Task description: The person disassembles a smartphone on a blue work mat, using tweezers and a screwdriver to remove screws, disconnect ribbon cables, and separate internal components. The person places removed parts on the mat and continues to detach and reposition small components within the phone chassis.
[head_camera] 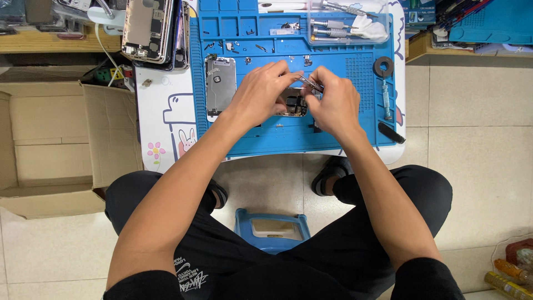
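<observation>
hands on phone, metal plate adj. (left)

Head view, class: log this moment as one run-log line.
left hand: steadies opened phone | right hand: holds tweezers over it | base: blue work mat | nearby: metal plate
</observation>
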